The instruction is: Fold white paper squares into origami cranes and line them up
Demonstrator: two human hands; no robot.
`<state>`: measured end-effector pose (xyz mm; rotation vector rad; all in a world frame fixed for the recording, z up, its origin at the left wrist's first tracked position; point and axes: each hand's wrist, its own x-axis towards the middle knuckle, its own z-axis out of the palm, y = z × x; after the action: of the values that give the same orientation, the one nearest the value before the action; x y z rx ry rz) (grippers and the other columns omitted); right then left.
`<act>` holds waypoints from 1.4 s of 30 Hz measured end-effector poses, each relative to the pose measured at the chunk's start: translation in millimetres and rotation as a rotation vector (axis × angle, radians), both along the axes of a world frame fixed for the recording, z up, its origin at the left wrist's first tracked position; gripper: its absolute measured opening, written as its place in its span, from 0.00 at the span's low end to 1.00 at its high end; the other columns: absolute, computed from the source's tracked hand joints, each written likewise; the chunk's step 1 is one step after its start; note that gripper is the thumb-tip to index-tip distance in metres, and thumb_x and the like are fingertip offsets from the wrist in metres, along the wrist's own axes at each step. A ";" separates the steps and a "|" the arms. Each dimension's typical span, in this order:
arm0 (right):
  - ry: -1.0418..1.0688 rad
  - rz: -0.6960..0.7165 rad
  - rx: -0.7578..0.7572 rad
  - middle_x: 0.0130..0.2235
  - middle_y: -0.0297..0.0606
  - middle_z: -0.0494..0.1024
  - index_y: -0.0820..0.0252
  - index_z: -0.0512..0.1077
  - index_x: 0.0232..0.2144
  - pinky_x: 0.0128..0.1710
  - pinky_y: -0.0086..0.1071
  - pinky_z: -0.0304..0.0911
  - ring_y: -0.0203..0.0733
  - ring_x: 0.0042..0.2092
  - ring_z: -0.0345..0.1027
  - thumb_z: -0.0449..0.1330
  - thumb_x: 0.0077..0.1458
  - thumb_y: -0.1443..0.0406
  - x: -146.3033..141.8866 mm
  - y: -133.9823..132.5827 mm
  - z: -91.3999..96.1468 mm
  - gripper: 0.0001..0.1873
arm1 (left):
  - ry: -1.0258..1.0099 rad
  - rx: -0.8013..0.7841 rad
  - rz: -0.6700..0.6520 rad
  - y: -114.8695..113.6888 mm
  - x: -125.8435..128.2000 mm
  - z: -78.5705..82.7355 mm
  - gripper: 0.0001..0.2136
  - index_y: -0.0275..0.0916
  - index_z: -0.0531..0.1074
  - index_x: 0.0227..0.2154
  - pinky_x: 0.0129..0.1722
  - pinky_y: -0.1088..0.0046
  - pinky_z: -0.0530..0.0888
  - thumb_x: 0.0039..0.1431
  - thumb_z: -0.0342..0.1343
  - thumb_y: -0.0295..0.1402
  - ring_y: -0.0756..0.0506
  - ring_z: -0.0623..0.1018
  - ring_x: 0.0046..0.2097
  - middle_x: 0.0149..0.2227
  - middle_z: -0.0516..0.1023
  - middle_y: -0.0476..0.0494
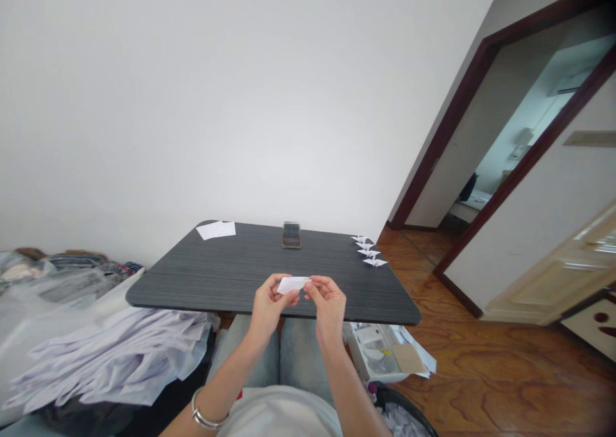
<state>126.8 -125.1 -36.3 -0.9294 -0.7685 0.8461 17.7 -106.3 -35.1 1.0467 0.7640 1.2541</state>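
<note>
A small piece of folded white paper [291,285] is held up between my two hands, just above the near edge of the dark table [216,276]. My left hand [270,299] pinches its left side between thumb and fingers. At its right end, the thumb and fingers of my right hand [328,301] are closed on the paper's tip. Some of the fingers are hidden behind the paper. Several folded paper cranes [374,262] stand in a row along the table's right side. White paper sheets [216,230] lie at the far left corner.
A phone on a stand [291,235] is at the table's back edge, near the wall. Left of the table is a pile of white cloth or paper [110,353]. Below right, a white box [375,353] holds odds and ends beside a dark bin [404,411].
</note>
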 end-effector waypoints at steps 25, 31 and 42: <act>-0.274 0.115 -0.071 0.19 0.31 0.67 0.62 0.72 0.20 0.18 0.23 0.54 0.32 0.22 0.59 0.60 0.44 0.60 4.7 7.7 -13.1 0.10 | 0.187 0.234 0.110 5.4 -7.6 -2.4 0.08 0.34 0.73 0.27 0.29 0.76 0.70 0.43 0.59 0.33 0.49 0.73 0.28 0.25 0.75 0.47; -0.227 0.139 -0.120 0.18 0.32 0.70 0.63 0.74 0.25 0.17 0.26 0.60 0.34 0.20 0.62 0.63 0.40 0.60 -2.0 5.2 -14.0 0.11 | 0.092 0.113 0.157 4.0 -7.9 -2.2 0.08 0.33 0.73 0.23 0.25 0.78 0.68 0.40 0.61 0.33 0.51 0.72 0.25 0.23 0.75 0.48; -0.467 0.162 -0.063 0.18 0.32 0.70 0.60 0.71 0.20 0.20 0.25 0.54 0.34 0.22 0.60 0.57 0.46 0.59 0.0 -6.6 3.7 0.11 | 0.136 0.118 0.085 5.1 -9.9 1.6 0.07 0.33 0.74 0.23 0.25 0.78 0.66 0.41 0.61 0.33 0.51 0.71 0.24 0.22 0.75 0.48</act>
<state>126.8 -131.7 -32.6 -1.1506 -1.2391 0.8043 7.8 -101.2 -33.5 1.2158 0.8542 1.3232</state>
